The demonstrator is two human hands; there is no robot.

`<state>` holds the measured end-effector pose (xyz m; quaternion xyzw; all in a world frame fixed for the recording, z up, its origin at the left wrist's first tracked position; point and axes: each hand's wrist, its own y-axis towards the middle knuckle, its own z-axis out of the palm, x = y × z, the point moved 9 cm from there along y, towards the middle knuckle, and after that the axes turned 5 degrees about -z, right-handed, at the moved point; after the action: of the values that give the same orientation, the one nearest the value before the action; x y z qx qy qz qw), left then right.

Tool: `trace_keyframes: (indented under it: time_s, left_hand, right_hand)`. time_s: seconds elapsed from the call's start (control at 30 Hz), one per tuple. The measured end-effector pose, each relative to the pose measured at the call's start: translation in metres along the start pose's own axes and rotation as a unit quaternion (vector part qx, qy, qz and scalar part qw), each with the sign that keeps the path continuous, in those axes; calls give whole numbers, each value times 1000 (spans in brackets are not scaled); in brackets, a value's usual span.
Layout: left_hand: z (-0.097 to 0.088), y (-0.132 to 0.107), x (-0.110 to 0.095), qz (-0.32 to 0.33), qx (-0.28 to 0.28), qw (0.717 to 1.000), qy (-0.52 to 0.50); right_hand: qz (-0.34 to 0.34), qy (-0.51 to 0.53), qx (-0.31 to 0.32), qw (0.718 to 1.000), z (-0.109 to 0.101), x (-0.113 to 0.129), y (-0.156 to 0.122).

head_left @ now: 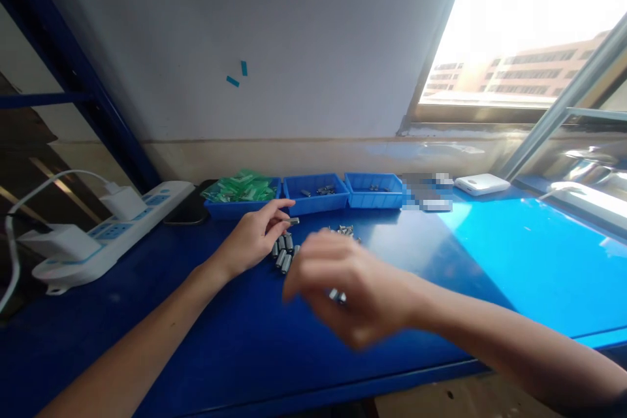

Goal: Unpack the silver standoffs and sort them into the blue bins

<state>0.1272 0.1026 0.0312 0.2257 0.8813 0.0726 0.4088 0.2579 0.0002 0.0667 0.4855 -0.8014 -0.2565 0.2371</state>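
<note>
While the left hand [259, 232] pinches a metal spacer [294, 221] at its fingertips, that piece lies nearly level, its long axis running from nine to three o'clock and its free end pointing to three. Between six and seven from it, loose spacers [281, 258] lie on the table [235, 339]; the lower ones slant from seven to one.

Between four and five is the right hand [350, 281], blurred, its fingers curled; I cannot tell whether it grips anything. Small parts [337, 296] show between its thumb and fingers, held or lying unclear. Screws [346, 230] lie at its twelve o'clock, partly hidden.

From the held piece, the left bin [235, 210] with green bags [247, 184] sits at ten, the middle bin [318, 203] between one and two, the right bin [375, 200] beyond, toward two.
</note>
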Motion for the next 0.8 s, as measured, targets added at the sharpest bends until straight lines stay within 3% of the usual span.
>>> trace_keyframes:
  time_s: [0.07, 0.13, 0.23, 0.37, 0.5, 0.6, 0.7, 0.8]
  left_hand:
    - [6, -4, -7, 4, 9, 998, -63]
    - [13, -9, -15, 11, 24, 994, -103]
    - [17, -13, -25, 13, 30, 990, -139]
    - [10, -10, -24, -4, 21, 988, -156]
    - [-6, 0, -3, 9, 0, 1000, -16]
    - [-2, 6, 18, 54, 47, 990, 120]
    - [9, 8, 36, 62, 108, 978, 170]
    - [7, 10, 38, 36, 80, 982, 166]
  right_hand:
    - [45, -21, -68, 996, -7, -27, 11]
    - [42, -45, -73, 995, -2, -42, 18]
    - [1, -68, -48, 997, 7, -39, 21]
    - [-21, -57, -83, 995, 1, -36, 24]
    - [76, -117, -139, 980, -17, -86, 23]
    - [156, -188, -85, 966, -14, -124, 11]
    - [180, -185, -43, 965, -3, -128, -2]
    - [168, -133, -29, 976, 12, -110, -3]
